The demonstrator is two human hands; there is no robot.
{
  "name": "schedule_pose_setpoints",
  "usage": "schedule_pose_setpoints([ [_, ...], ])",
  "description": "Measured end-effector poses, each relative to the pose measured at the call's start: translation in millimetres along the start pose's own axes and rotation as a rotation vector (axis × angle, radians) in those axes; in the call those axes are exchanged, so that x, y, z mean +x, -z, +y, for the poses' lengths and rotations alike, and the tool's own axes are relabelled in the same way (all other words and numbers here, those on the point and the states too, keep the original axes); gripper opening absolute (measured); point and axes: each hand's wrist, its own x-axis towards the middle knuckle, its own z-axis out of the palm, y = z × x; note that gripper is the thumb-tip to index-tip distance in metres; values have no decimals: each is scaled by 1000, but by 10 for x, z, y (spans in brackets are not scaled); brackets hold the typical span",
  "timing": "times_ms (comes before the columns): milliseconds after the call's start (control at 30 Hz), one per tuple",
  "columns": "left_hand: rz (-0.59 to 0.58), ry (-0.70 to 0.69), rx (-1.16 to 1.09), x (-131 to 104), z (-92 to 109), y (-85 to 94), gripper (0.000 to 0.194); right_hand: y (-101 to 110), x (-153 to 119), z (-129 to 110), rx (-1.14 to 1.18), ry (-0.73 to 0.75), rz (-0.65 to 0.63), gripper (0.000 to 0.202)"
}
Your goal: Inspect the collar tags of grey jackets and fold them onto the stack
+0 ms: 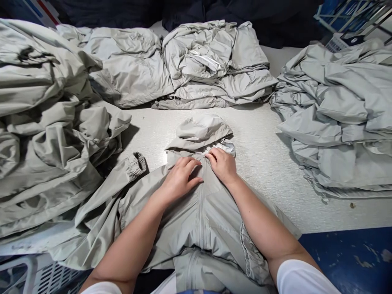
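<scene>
The surface (257,130) is pale, with a fine texture, and extends across the middle of the frame; a small dark spot (352,205) marks it at the right. A light grey hooded jacket (220,204) lies front up from the centre to the lower edge, its hood (203,130) pointing toward the top of the frame and its front zipper (200,212) running down the middle. The left hand (183,179) rests on the upper front of the jacket, left of the zipper, fingers slightly curved and thumb held apart. The right hand (223,165) is at the collar, fingers curled, pinching the fabric beside the top of the zipper. One elasticated cuff (137,164) lies left of centre. Matching grey garments border the work area on three sides — a high heap (55,155) at the left, two adjoining stacks (131,65) along the upper part, and a layered pile (339,114) at the right. Beyond the stacks, dark material (245,24) fills the top of the frame; a light-coloured rack (346,16) occupies the upper right corner. At the lower left, a slotted plastic basket (55,273) sits below the surface edge; at the lower right is a scuffed blue area (346,257).
</scene>
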Motion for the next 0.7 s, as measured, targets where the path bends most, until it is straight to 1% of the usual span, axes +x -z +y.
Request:
schedule_pose_setpoints([
  [67, 18, 1, 182, -19, 18, -81, 54, -25, 37, 1, -30, -22, -56, 33],
  [133, 12, 34, 333, -10, 11, -169, 61, -41, 97, 3, -69, -44, -94, 34],
  [200, 2, 76, 434, 55, -25, -231, 64, -57, 200, 15, -112, -57, -126, 35],
  [267, 9, 113, 492, 192, -84, -248, 64, -77, 354, 43, -150, -59, -154, 35],
  [433, 39, 134, 522, 741, -269, -158, 67, -92, 881, 136, -243, -85, -193, 36],
  [567, 40, 173, 524, 1151, -359, -63, 67, -53, 1266, 117, -262, -172, -277, 39],
  [633, 22, 200, 522, 1280, -348, -4, 66, -7, 1393, 59, -258, -209, -317, 39],
  [700, -27, 224, 511, 1310, -289, 60, 65, 81, 1432, -7, -248, -202, -352, 38],
])
